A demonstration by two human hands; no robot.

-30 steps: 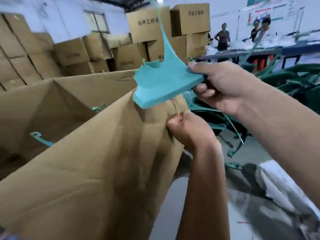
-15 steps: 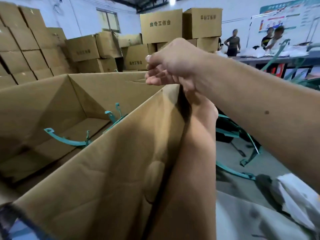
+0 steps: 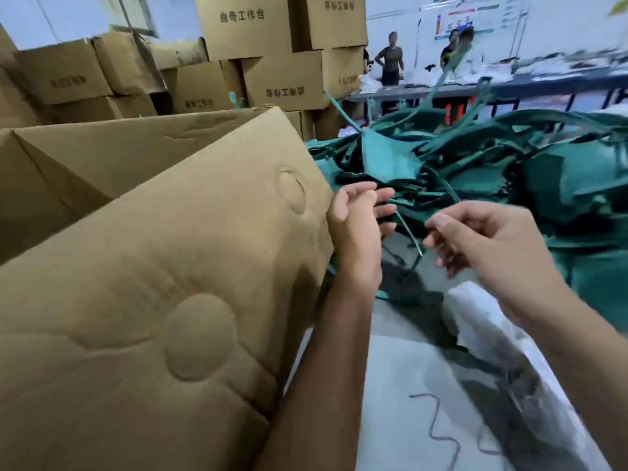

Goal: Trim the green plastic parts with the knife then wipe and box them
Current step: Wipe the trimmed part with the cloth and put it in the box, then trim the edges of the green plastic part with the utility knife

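A heap of dark green plastic parts (image 3: 482, 171) lies on the right, straight ahead of both hands. The big open cardboard box (image 3: 176, 260) fills the left, its near flap standing upright. My left hand (image 3: 356, 229) hovers just right of that flap's edge, fingers loosely curled, nothing in it. My right hand (image 3: 489, 243) is blurred, fingers loosely bent toward the heap, and seems empty. A thin green strip (image 3: 409, 232) sticks out of the heap between the two hands. No knife shows.
White cloth or wrapping (image 3: 486, 334) lies on the grey surface (image 3: 401, 385) under my right forearm. Stacked cartons (image 3: 282, 76) stand behind the box. People stand at a long table (image 3: 509, 85) far back right.
My right hand no longer holds the green part it carried over the box; it has come back right, toward the heap. My left hand has let go of the flap. The view has swung right.
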